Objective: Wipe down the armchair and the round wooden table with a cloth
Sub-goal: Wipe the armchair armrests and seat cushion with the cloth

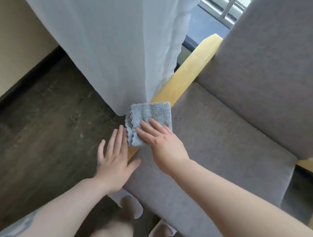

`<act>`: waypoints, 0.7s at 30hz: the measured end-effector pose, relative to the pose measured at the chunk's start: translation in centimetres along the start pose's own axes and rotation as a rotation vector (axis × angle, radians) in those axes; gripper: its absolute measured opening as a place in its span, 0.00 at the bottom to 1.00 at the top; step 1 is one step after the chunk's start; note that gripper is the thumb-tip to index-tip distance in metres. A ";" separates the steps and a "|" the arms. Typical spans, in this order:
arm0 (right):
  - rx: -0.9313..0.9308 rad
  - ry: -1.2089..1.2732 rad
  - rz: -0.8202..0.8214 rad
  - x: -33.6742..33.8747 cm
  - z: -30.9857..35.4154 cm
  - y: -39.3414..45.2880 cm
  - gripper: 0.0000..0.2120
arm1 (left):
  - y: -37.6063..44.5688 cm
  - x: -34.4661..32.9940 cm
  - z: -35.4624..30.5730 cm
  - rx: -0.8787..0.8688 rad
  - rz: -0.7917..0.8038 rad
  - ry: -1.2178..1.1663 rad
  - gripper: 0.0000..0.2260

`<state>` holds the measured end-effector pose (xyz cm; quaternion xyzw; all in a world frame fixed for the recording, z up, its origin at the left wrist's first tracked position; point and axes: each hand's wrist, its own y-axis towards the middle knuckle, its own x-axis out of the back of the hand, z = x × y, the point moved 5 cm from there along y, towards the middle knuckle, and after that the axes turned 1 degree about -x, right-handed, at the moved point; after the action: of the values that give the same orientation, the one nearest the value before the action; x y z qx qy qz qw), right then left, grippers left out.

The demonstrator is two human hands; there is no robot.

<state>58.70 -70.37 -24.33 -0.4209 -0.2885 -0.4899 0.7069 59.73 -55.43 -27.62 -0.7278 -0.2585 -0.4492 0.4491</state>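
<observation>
I see the blue cloth (147,122) folded into a small pad and draped over the near end of the armchair's yellow wooden armrest (185,75), a little below the middle of my view. My right hand (161,140) lies flat on it from the five o'clock side, fingers straight and slightly spread, pressing the cloth down onto the wood rather than curling round it. The fingertips reach about halfway across the pad; its scalloped edge hangs free toward nine o'clock.

My left hand (116,156) is just beside the cloth at its seven o'clock, palm down, fingers straight and relaxed, holding nothing. Its index finger runs along the outer edge of the armrest and its thumb points toward the seat, but I cannot tell how firmly it bears on the wood.

The armchair (227,137) fills the right half of my view: grey fabric seat at three o'clock of the cloth, grey upright back toward one o'clock, and a second strip of yellow frame at the far right edge.

A white sheer curtain (106,36) hangs at twelve o'clock, its hem touching the armrest just above the cloth. Dark wood-look floor (41,125) spreads toward nine o'clock. At six o'clock I see my knees and two pale slippers (133,206) against the seat's front.
</observation>
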 end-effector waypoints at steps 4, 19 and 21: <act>0.011 -0.006 0.013 -1.2 2.1 -0.1 0.30 | -0.3 -0.5 0.1 0.029 -0.028 0.022 0.37; 0.237 -0.132 -0.026 -0.2 -0.9 0.5 0.29 | -0.2 -0.7 -1.2 0.288 -0.170 -0.164 0.38; 0.219 -0.139 -0.063 1.1 -1.4 0.6 0.22 | -0.1 -0.6 -1.7 0.362 -0.210 -0.210 0.38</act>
<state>59.66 -72.02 -24.29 -0.3650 -0.4014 -0.4470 0.7112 58.67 -56.93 -27.82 -0.6473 -0.4546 -0.3615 0.4936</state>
